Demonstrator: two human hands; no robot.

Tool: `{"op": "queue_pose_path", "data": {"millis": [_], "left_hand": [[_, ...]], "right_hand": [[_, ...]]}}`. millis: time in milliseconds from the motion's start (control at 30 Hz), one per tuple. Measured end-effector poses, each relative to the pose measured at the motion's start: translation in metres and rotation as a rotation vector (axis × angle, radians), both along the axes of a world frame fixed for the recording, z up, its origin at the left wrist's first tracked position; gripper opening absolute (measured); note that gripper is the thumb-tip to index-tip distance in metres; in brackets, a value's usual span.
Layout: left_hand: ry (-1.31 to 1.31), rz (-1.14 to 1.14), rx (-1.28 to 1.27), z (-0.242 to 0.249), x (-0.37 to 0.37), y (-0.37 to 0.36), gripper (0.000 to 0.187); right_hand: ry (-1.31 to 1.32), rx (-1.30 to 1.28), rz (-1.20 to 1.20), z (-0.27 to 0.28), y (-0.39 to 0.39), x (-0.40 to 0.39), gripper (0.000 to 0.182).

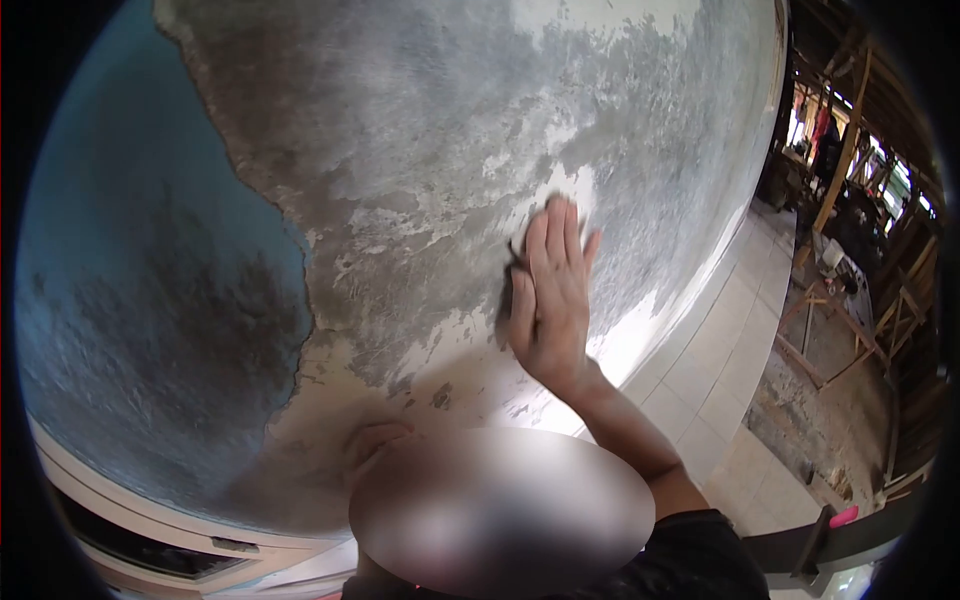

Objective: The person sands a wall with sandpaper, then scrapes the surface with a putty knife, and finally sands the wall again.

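Note:
My right hand (555,295) lies against a patchy wall (420,120) with its back towards me, fingers stretched upward and the thumb out to the left. Whether anything thin is under the palm is hidden. Around the fingertips the wall has a pale, whitish patch; grey and cream areas spread around it, with scraped marks. To the left, a ragged edge divides this surface from blue paint (110,170) with dark smudges. At the lower left of centre, a small rounded form (380,437) beside a blurred oval may be part of my left hand; its fingers cannot be made out.
Pale floor tiles (700,375) run along the wall's base at the right. Beyond them are rough ground, a wooden frame (815,335) and a leaning timber post (845,150). A cream-framed panel with a dark opening (150,545) sits at the lower left.

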State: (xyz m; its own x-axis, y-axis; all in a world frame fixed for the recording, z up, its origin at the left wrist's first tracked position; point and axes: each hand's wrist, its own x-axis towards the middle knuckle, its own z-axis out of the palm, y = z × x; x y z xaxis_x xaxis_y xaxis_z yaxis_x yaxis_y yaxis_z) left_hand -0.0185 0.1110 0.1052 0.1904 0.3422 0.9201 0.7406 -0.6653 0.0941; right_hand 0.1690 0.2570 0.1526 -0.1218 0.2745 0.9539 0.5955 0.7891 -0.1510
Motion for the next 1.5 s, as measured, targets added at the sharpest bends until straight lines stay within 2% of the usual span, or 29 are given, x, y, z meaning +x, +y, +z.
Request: {"op": "queue_pose_path", "data": {"millis": [167, 300, 400, 433, 533, 667, 700, 800, 933, 1033, 1100, 1167, 1300, 1500], "left_hand": [[0.001, 0.024, 0.054, -0.001, 0.002, 0.003, 0.019], [0.005, 0.059, 0.079, -0.007, -0.002, 0.002, 0.022], [-0.029, 0.03, 0.101, -0.009, -0.002, 0.005, 0.025], [-0.014, 0.04, 0.113, -0.01, -0.004, 0.005, 0.025], [0.002, 0.065, 0.14, -0.012, -0.006, 0.004, 0.028], [-0.027, 0.059, 0.127, -0.012, -0.004, 0.002, 0.031], [-0.031, 0.059, 0.116, -0.012, -0.003, 0.002, 0.031], [-0.028, 0.077, 0.128, -0.013, -0.002, 0.003, 0.033], [-0.022, 0.054, 0.172, -0.011, -0.002, 0.006, 0.032], [-0.022, 0.059, 0.163, -0.011, -0.002, 0.005, 0.032], [-0.022, 0.062, 0.139, -0.011, -0.002, 0.003, 0.032], [-0.032, 0.071, 0.159, -0.014, 0.0, 0.005, 0.033], [-0.036, 0.068, 0.181, -0.009, 0.002, 0.006, 0.033], [-0.001, 0.047, 0.189, -0.01, -0.001, 0.006, 0.033]], "right_hand": [[0.11, 0.002, 0.104, 0.01, -0.004, -0.01, 0.047], [0.003, 0.215, 0.146, -0.042, 0.009, -0.006, 0.04], [-0.066, 0.036, 0.013, 0.005, 0.0, 0.001, 0.041], [0.07, 0.231, 0.095, 0.007, 0.016, -0.002, 0.042], [0.127, 0.185, 0.025, 0.015, 0.013, -0.013, 0.047], [0.085, 0.052, 0.09, -0.03, -0.003, -0.021, 0.055], [-0.001, 0.041, 0.067, -0.032, -0.002, -0.015, 0.063], [-0.074, 0.032, -0.117, -0.011, -0.004, -0.01, 0.068], [-0.009, -0.018, -0.1, 0.012, -0.006, -0.013, 0.071], [-0.032, -0.078, -0.1, -0.015, -0.011, -0.013, 0.068], [-0.061, -0.018, -0.16, -0.024, -0.004, -0.011, 0.064], [-0.071, -0.046, -0.164, -0.02, -0.004, -0.007, 0.054], [-0.039, -0.015, -0.165, 0.012, 0.002, -0.004, 0.05], [0.029, -0.015, -0.072, -0.022, 0.001, -0.005, 0.048]]}}
